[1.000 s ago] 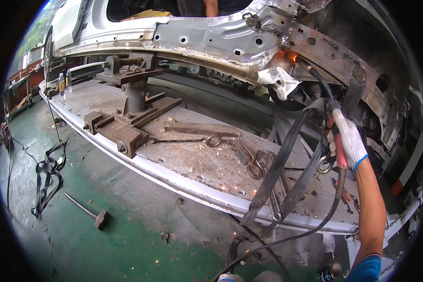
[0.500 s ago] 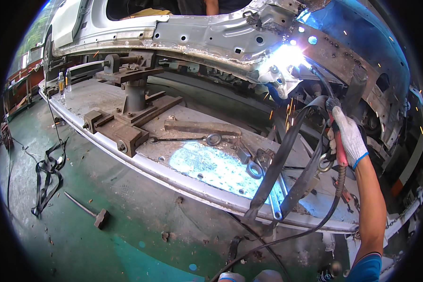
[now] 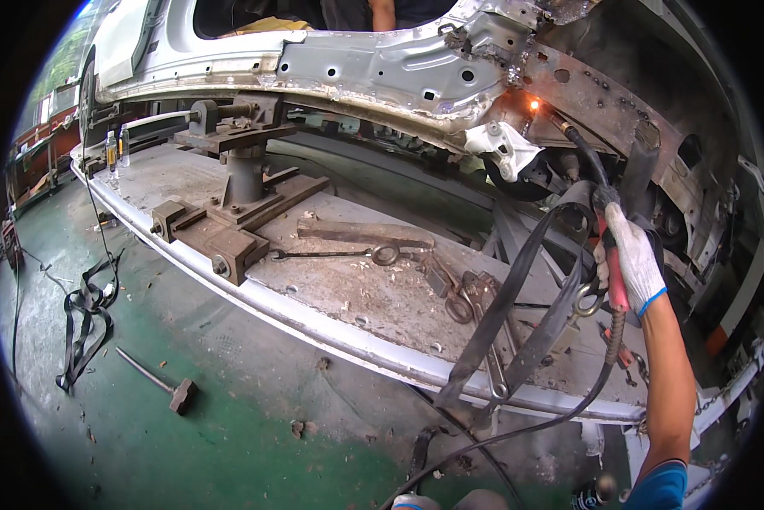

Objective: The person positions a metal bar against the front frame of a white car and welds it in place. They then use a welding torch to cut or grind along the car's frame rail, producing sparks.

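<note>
My right hand (image 3: 633, 251), in a white knit glove with a blue cuff, is wrapped round the red handle of a welding torch (image 3: 613, 274). The torch's black curved neck points up and left at a rusty steel section of a car body (image 3: 399, 72). An orange glowing spot (image 3: 534, 105) shows on the metal just beyond the nozzle. Below it is a pale metal bracket (image 3: 505, 151). At the bottom edge shows a sliver of white with blue trim, seemingly my left hand (image 3: 418, 502) in its glove; its fingers are hidden.
Black straps (image 3: 505, 293) hang in front of the frame bench (image 3: 331, 353). A wooden bar (image 3: 365, 229), wrenches (image 3: 331, 253) and a clamp stand (image 3: 244, 183) lie or stand on it. The torch cable (image 3: 526, 432) trails down left. A hammer (image 3: 181, 396) and webbing (image 3: 86, 319) lie on the floor.
The bright white-blue arc and flying sparks have gone, leaving the small orange glow. Blue light on the bench and the car body has faded. My right hand keeps its grip, nearly in place.
</note>
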A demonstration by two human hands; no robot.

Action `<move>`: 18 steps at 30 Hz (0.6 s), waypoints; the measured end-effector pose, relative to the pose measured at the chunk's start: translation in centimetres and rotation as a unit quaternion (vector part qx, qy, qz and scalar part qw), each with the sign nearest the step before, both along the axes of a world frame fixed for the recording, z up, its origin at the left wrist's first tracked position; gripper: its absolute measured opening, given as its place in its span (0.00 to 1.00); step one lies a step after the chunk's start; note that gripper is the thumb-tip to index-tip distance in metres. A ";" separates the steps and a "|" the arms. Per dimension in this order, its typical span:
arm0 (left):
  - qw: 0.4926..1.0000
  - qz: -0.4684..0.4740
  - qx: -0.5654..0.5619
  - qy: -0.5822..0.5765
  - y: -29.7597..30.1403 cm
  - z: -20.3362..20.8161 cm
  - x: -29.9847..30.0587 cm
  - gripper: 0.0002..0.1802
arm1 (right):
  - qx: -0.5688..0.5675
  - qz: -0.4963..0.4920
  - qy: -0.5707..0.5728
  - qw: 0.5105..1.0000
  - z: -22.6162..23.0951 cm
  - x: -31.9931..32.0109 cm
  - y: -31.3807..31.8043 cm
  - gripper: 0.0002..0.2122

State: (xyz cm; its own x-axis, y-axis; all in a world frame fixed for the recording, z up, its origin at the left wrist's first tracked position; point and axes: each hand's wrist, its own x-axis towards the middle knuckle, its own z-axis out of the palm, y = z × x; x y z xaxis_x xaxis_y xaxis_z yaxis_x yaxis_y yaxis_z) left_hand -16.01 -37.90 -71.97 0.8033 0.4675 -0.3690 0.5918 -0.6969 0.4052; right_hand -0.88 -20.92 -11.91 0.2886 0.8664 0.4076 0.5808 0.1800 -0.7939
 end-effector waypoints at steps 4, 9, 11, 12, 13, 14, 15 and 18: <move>1.000 -0.024 0.012 0.005 0.2 0.3 0.2 0.15 | -0.004 0.011 -0.003 1.000 0.2 -0.1 0.1 0.28; 1.000 -0.010 0.017 0.001 0.0 -2.0 1.1 0.15 | -0.005 0.014 -0.009 1.000 0.4 -0.1 0.3 0.27; 1.000 -0.009 0.018 -0.011 0.1 -3.1 1.4 0.14 | -0.005 0.032 -0.001 0.999 0.4 0.0 0.5 0.27; 1.000 -0.009 0.018 -0.017 0.2 -3.3 1.5 0.14 | -0.005 0.018 -0.011 1.000 0.5 0.0 0.7 0.27; 1.000 -0.014 0.017 -0.015 0.3 -3.3 1.5 0.14 | -0.005 0.019 -0.014 1.000 0.5 0.1 0.8 0.27; 1.000 -0.019 0.016 -0.013 0.3 -3.1 1.4 0.14 | -0.004 0.026 -0.009 1.000 0.5 0.2 0.9 0.27; 1.000 -0.023 0.015 -0.012 0.4 -2.6 1.3 0.14 | -0.003 0.021 -0.019 1.000 0.5 0.2 1.0 0.27; 1.000 -0.020 0.003 -0.005 0.2 -0.4 0.5 0.14 | 0.002 0.022 -0.024 0.999 0.4 0.2 1.2 0.27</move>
